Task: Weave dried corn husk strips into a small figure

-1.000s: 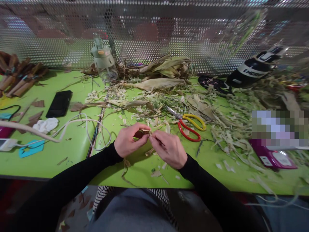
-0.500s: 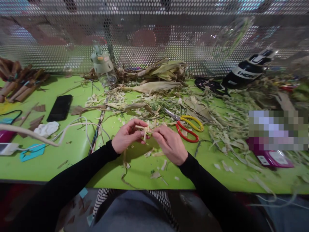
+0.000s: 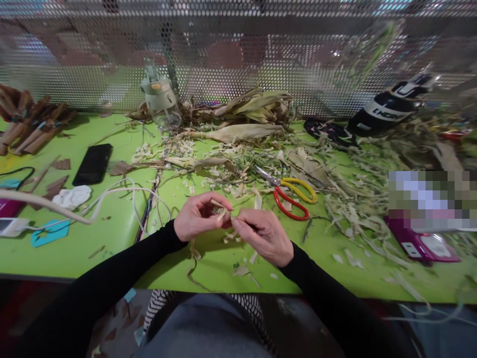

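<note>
Pale husk strips are pinched between the fingers of my left hand, above the green table near its front edge. My right hand closes its thumb and forefinger on the right end of the same small piece, so the fingertips of both hands nearly meet. The exact shape of the piece is partly hidden by the fingers. Scissors with one red and one yellow handle lie to the right, beyond my right hand. Husk scraps are scattered below the hands.
Dried husks and shreds spread across the back and right of the green table. A clear bottle, a black bottle, a phone, white cables and a magenta item surround the work area. A perforated screen stands behind.
Both hands have moved slightly down and closer together, and the held strips are now more covered by the fingers. A pale strip now shows beyond my right hand.
</note>
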A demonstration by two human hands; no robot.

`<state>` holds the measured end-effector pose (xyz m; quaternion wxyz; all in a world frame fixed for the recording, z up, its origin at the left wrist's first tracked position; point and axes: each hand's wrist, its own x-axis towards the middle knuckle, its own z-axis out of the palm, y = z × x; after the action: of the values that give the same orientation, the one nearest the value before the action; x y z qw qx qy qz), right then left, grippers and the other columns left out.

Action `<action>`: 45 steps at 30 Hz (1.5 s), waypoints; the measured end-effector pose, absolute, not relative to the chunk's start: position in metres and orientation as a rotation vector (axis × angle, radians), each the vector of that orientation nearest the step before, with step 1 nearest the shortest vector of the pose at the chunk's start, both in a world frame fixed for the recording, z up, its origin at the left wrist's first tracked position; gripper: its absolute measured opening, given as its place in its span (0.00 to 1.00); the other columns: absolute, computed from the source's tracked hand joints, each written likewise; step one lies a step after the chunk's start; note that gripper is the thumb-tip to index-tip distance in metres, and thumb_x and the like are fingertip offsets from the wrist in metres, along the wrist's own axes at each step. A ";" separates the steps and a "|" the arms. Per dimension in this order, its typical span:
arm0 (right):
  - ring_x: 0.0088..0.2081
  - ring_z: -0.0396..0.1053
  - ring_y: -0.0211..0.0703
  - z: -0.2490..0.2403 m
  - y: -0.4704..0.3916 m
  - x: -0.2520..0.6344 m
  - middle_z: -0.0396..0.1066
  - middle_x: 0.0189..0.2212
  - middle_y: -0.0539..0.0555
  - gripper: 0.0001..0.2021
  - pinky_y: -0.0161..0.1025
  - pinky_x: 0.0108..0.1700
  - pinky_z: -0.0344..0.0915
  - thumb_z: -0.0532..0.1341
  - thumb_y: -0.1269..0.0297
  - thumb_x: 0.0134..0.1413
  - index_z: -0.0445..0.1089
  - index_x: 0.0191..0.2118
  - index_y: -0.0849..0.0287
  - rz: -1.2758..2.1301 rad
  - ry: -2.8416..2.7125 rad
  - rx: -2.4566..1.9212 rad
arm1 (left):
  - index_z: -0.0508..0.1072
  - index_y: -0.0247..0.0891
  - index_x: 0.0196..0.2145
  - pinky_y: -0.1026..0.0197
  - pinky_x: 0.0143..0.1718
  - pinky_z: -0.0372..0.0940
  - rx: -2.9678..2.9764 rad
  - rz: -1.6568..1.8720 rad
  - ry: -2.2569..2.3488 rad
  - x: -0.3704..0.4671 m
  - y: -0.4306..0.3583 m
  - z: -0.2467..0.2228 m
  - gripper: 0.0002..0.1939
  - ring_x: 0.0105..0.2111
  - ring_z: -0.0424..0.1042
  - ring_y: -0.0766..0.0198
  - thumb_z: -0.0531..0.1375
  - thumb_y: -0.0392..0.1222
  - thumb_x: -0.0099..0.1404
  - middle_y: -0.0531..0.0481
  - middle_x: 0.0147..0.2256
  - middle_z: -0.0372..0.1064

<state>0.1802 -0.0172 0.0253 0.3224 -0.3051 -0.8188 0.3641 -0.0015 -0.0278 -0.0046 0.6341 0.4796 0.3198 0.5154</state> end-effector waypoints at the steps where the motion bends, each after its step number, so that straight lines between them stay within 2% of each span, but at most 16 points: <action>1: 0.19 0.51 0.31 0.025 -0.018 0.180 0.53 0.17 0.45 0.16 0.32 0.24 0.51 0.53 0.67 0.59 0.56 0.20 0.58 0.926 -2.159 -0.796 | 0.73 0.33 0.33 0.68 0.29 0.69 1.104 1.182 0.735 -0.002 -0.028 -0.005 0.14 0.24 0.72 0.71 0.70 0.41 0.50 0.51 0.25 0.72; 5: 0.19 0.52 0.31 0.017 -0.015 0.182 0.53 0.17 0.45 0.16 0.32 0.24 0.51 0.53 0.67 0.59 0.56 0.20 0.58 0.764 -2.215 -0.762 | 0.73 0.33 0.35 0.67 0.30 0.70 1.143 1.130 0.769 -0.007 -0.024 -0.004 0.14 0.25 0.72 0.69 0.68 0.42 0.53 0.50 0.26 0.72; 7: 0.20 0.54 0.32 0.012 -0.008 0.184 0.56 0.17 0.46 0.15 0.33 0.25 0.52 0.53 0.67 0.60 0.58 0.21 0.58 0.632 -2.232 -0.809 | 0.71 0.35 0.41 0.67 0.29 0.70 1.164 1.064 0.788 -0.009 -0.020 -0.002 0.17 0.30 0.74 0.66 0.67 0.42 0.55 0.46 0.34 0.74; 8: 0.22 0.55 0.34 0.009 -0.004 0.185 0.59 0.18 0.47 0.14 0.33 0.26 0.54 0.53 0.67 0.60 0.60 0.22 0.58 0.565 -2.237 -0.850 | 0.69 0.37 0.46 0.68 0.29 0.70 1.177 1.036 0.802 -0.011 -0.018 -0.001 0.21 0.34 0.75 0.64 0.66 0.41 0.55 0.44 0.41 0.73; 10: 0.25 0.60 0.37 0.005 0.003 0.188 0.66 0.23 0.51 0.12 0.35 0.28 0.57 0.53 0.65 0.61 0.65 0.27 0.59 0.449 -2.245 -0.908 | 0.64 0.41 0.52 0.68 0.28 0.71 1.213 1.016 0.851 -0.012 -0.016 0.001 0.26 0.42 0.73 0.60 0.65 0.42 0.57 0.40 0.55 0.63; 12: 0.28 0.64 0.38 0.004 0.008 0.190 0.70 0.26 0.53 0.10 0.35 0.30 0.60 0.53 0.65 0.62 0.68 0.32 0.60 0.356 -2.244 -0.923 | 0.62 0.42 0.54 0.68 0.29 0.71 1.254 1.055 0.941 -0.013 -0.015 0.004 0.25 0.46 0.71 0.59 0.62 0.44 0.60 0.40 0.61 0.54; 14: 0.28 0.66 0.39 0.003 0.009 0.191 0.71 0.27 0.53 0.10 0.35 0.31 0.62 0.53 0.64 0.63 0.69 0.33 0.60 0.271 -2.241 -0.917 | 0.66 0.40 0.51 0.68 0.28 0.71 1.289 1.097 1.059 -0.013 -0.014 0.006 0.22 0.43 0.71 0.61 0.60 0.47 0.61 0.41 0.57 0.58; 16: 0.28 0.66 0.39 0.003 0.008 0.190 0.72 0.27 0.53 0.11 0.35 0.31 0.62 0.53 0.64 0.63 0.69 0.33 0.60 0.194 -2.251 -0.914 | 0.69 0.37 0.46 0.68 0.27 0.70 1.288 1.094 1.143 -0.012 -0.014 0.005 0.20 0.36 0.71 0.65 0.62 0.49 0.59 0.43 0.46 0.67; 18: 0.28 0.66 0.39 0.004 0.007 0.188 0.72 0.27 0.54 0.11 0.36 0.31 0.63 0.54 0.63 0.62 0.70 0.32 0.60 0.164 -2.266 -0.913 | 0.70 0.35 0.41 0.67 0.27 0.69 1.240 1.065 1.135 -0.009 -0.013 0.004 0.18 0.30 0.70 0.68 0.64 0.49 0.56 0.49 0.33 0.69; 20: 0.28 0.66 0.39 0.004 0.005 0.187 0.72 0.28 0.54 0.10 0.36 0.31 0.63 0.55 0.62 0.62 0.70 0.34 0.60 0.252 -2.247 -0.930 | 0.69 0.35 0.38 0.67 0.28 0.68 1.162 1.072 1.075 -0.007 -0.012 0.002 0.17 0.27 0.70 0.69 0.65 0.47 0.54 0.52 0.27 0.69; 25: 0.30 0.69 0.39 0.002 0.010 0.184 0.74 0.33 0.54 0.12 0.36 0.32 0.66 0.57 0.57 0.59 0.71 0.42 0.58 0.741 -2.034 -1.025 | 0.67 0.35 0.35 0.66 0.28 0.66 1.062 1.077 0.972 -0.002 -0.010 0.002 0.17 0.23 0.70 0.71 0.67 0.43 0.51 0.54 0.25 0.70; 30: 0.31 0.69 0.39 -0.003 0.013 0.180 0.74 0.32 0.52 0.12 0.36 0.33 0.66 0.60 0.54 0.55 0.74 0.36 0.58 1.035 -1.836 -1.043 | 0.69 0.34 0.35 0.66 0.27 0.66 1.076 0.989 0.886 0.002 -0.013 0.005 0.16 0.21 0.68 0.73 0.67 0.41 0.50 0.57 0.23 0.65; 35: 0.27 0.64 0.37 -0.007 0.009 0.174 0.69 0.25 0.51 0.13 0.35 0.30 0.61 0.62 0.53 0.51 0.70 0.29 0.59 0.935 -1.744 -1.102 | 0.67 0.35 0.35 0.67 0.22 0.66 1.074 0.987 0.940 0.006 -0.016 0.002 0.17 0.17 0.66 0.73 0.67 0.44 0.51 0.60 0.20 0.62; 38: 0.25 0.60 0.36 -0.006 0.008 0.173 0.64 0.24 0.49 0.14 0.34 0.27 0.58 0.59 0.53 0.55 0.67 0.29 0.59 0.821 -1.862 -1.128 | 0.66 0.35 0.34 0.69 0.19 0.64 1.082 1.004 0.959 0.007 -0.016 0.000 0.14 0.14 0.65 0.74 0.65 0.43 0.53 0.61 0.20 0.61; 42: 0.22 0.54 0.34 0.006 0.008 0.174 0.56 0.20 0.47 0.19 0.34 0.25 0.51 0.50 0.53 0.61 0.60 0.23 0.58 0.811 -2.171 -1.110 | 0.67 0.35 0.34 0.70 0.19 0.65 1.119 0.987 0.931 0.004 -0.015 0.001 0.11 0.15 0.66 0.75 0.64 0.38 0.53 0.61 0.21 0.62; 45: 0.22 0.53 0.34 0.013 0.009 0.174 0.53 0.20 0.46 0.18 0.33 0.25 0.50 0.49 0.57 0.62 0.56 0.22 0.58 0.788 -2.234 -1.050 | 0.67 0.35 0.33 0.71 0.17 0.63 1.170 0.963 0.975 0.002 -0.014 0.000 0.10 0.14 0.66 0.74 0.63 0.38 0.54 0.60 0.21 0.63</action>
<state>0.1740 0.0088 0.0133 0.2716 -0.3901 -0.8297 0.2928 0.0017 -0.0140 -0.0002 0.6207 0.5092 0.4241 0.4190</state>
